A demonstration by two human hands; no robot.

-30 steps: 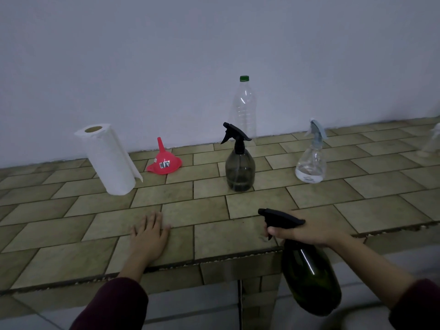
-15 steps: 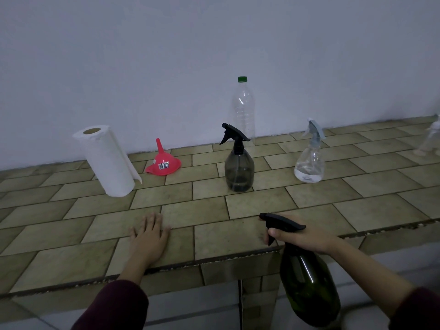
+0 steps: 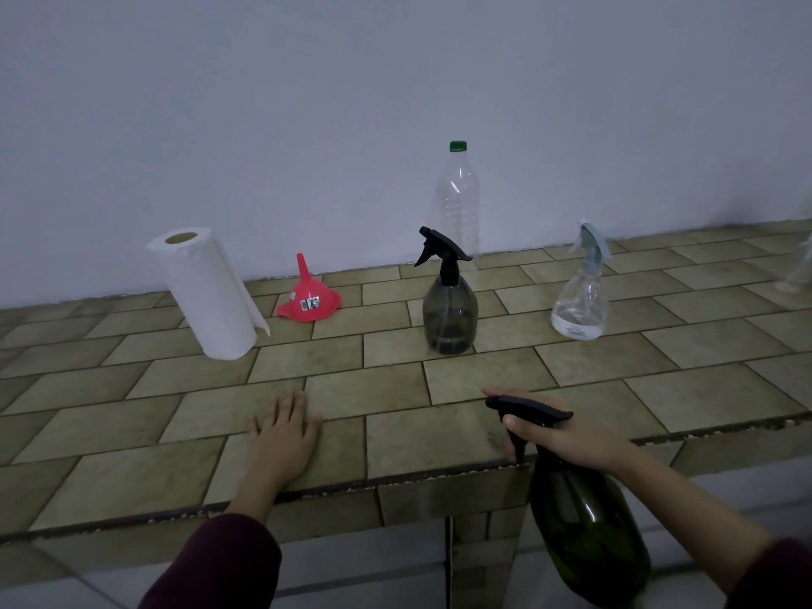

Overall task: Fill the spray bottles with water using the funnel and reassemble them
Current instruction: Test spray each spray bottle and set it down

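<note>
Your right hand (image 3: pixel 567 437) grips the green spray bottle (image 3: pixel 586 529) by its neck, hiding it, below the table (image 3: pixel 395 450) edge; your left hand (image 3: pixel 281 437) lies flat; a bottle (image 3: pixel 797 268) far right is cut off.

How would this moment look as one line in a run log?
right hand: grips green spray bottle by its neck, off counter edge | left hand: flat on tiled counter | red funnel: untouched

The counter (image 3: pixel 483 380) is showing matt, faintly mottled olive tile with rough grout along its edge. The green bottle (image 3: pixel 589 534) is gleaming like glossy dark plastic, the funnel (image 3: pixel 309 301) is looking smooth red plastic, and the paper roll (image 3: pixel 206 296) is sitting soft and dull.
</note>
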